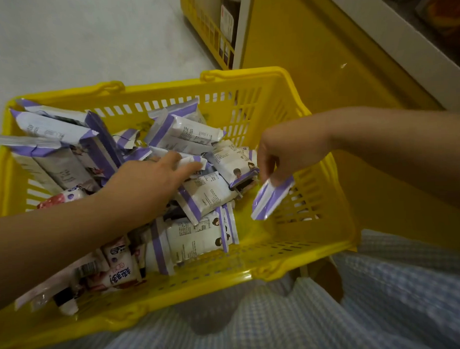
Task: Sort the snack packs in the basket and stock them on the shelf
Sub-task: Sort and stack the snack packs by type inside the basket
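A yellow plastic basket sits in front of me, filled with several white-and-purple snack packs and a few pink-and-white packs at its near left. My left hand reaches into the middle of the pile, its fingers on a white pack. My right hand hangs over the basket's right side. It pinches one purple-and-white pack by its upper end, and the pack dangles clear of the pile.
A yellow shelf base with a white shelf edge rises at the right. A second yellow basket with a dark bottle stands at the back. Pale floor lies to the left. My blue checked clothing fills the bottom.
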